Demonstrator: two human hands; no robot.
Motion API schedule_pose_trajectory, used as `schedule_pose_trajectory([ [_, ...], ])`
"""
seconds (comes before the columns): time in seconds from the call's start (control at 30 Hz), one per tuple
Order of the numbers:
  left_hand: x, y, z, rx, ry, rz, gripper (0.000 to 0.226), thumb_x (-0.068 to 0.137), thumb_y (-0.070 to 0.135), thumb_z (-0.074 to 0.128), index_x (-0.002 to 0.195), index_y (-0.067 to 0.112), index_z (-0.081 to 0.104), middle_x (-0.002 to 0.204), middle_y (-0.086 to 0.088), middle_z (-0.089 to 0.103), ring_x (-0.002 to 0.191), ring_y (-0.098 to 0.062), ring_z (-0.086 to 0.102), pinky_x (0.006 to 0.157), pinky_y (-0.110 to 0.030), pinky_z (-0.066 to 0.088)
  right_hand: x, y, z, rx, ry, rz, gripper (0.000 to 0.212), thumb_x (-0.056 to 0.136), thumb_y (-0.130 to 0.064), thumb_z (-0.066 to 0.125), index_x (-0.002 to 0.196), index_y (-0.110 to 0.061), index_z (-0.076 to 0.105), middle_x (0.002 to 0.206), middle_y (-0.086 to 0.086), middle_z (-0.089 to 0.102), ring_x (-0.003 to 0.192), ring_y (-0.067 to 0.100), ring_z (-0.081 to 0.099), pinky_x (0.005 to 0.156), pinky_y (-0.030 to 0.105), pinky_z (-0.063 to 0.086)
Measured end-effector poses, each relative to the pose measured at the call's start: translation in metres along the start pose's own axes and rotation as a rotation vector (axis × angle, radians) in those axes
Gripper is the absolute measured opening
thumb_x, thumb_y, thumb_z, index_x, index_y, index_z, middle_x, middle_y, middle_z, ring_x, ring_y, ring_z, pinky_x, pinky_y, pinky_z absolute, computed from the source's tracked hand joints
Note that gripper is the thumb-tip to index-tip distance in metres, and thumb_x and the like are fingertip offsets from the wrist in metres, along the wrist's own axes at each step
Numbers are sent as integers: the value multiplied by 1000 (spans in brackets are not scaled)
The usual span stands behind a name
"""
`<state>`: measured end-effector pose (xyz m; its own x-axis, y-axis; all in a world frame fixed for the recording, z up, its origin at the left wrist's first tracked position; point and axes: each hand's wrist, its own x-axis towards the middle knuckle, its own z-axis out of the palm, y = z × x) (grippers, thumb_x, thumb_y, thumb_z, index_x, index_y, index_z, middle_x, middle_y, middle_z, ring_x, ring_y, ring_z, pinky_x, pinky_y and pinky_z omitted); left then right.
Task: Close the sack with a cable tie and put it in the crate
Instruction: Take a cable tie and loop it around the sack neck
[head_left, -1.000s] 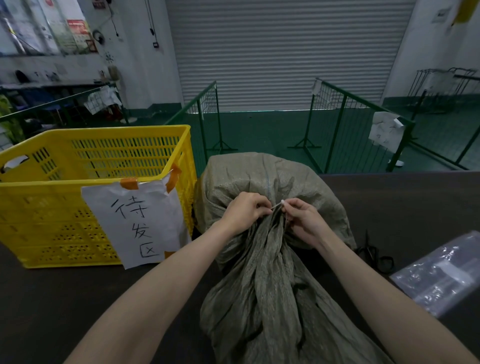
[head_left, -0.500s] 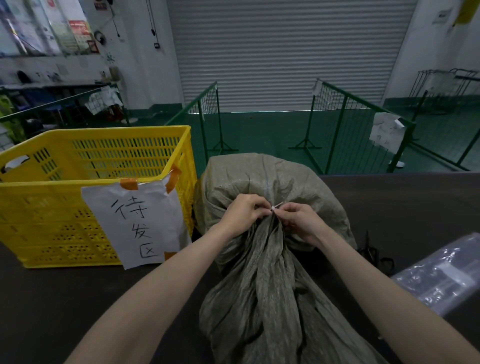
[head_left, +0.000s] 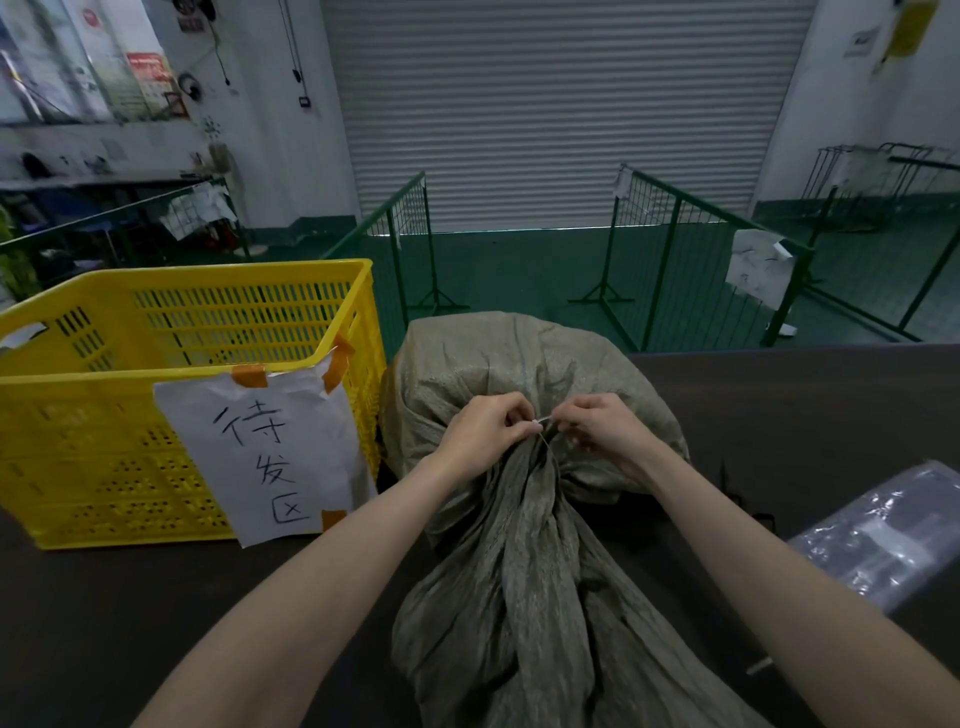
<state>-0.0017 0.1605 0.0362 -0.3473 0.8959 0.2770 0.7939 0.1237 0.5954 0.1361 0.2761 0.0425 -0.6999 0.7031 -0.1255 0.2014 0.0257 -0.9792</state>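
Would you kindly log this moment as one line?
step: tightening | both hands pinch white cable tie at grey-green woven sack neck | yellow plastic crate: no sack inside

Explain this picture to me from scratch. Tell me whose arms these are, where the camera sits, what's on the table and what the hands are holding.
There is no machine here. A person wears a camera on the head, looking down at their own bare arms. On the dark table lies a grey-green sack, its neck bunched together. The left hand and the right hand pinch a thin white cable tie at that neck. Beside the sack, to its left, stands a yellow crate with a handwritten paper sign. A clear plastic bag lies at the right.
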Motion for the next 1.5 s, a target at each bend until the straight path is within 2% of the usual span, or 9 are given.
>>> schedule_pose_trajectory([
  [0.3,-7,-4,11,-5,30,46,12,87,34,63,92,24,66,83,8,63,77,-10,57,70,-33,47,-7,-6,8,-138,40,-41,22,92,0,50,74,-6,60,56,3,47,49,11,40,38,9,33],
  [0.57,-20,-16,13,-66,4,13,11,88,28,64,91,18,67,82,5,65,75,-9,59,69,-25,48,-10,1,5,-56,189,-23,31,91,0,49,63,-9,57,52,7,45,40,9,41,36,13,30],
  [0.87,-41,-26,11,-86,4,0,8,88,23,65,90,15,66,82,7,64,77,-5,58,65,-10,41,-24,14,-4,87,170,43,27,99,-19,42,78,-13,57,62,3,50,54,15,47,49,26,31],
  [0.97,-39,-18,14,-101,16,35,10,87,21,67,90,12,67,85,4,67,81,-9,62,72,-17,46,-29,14,8,73,129,61,40,98,-42,40,74,-13,55,57,-2,50,49,14,49,48,25,33],
  [1.03,-37,-12,18,-89,6,60,12,87,21,66,92,10,67,89,-1,70,84,-12,64,76,-24,49,-30,16,21,-31,126,13,42,97,-39,44,66,-13,52,53,0,45,44,11,44,44,21,34],
  [1.13,-36,-9,21,-79,18,68,13,87,21,66,96,11,68,92,-3,71,86,-15,64,79,-29,50,-29,19,35,-235,208,-98,47,98,-28,44,53,-16,49,51,0,45,50,12,44,57,29,34],
  [1.23,-40,-14,23,-76,36,29,12,88,25,65,94,15,67,90,1,70,84,-13,63,78,-31,51,-32,19,39,-335,253,-147,45,98,-23,43,58,-8,53,54,1,48,59,17,48,61,30,29],
  [1.37,-45,-22,27,-51,29,-17,12,88,30,63,92,20,67,89,4,70,83,-11,63,77,-36,52,-33,20,30,-285,343,-139,44,98,-26,43,68,1,60,64,11,55,66,22,52,68,31,36],
  [1.5,-50,-25,29,14,24,7,15,89,30,62,96,18,67,91,2,68,88,-12,60,80,-35,50,-36,17,11,-269,408,-108,42,99,-27,43,70,-1,60,63,6,55,63,17,50,68,30,35],
])
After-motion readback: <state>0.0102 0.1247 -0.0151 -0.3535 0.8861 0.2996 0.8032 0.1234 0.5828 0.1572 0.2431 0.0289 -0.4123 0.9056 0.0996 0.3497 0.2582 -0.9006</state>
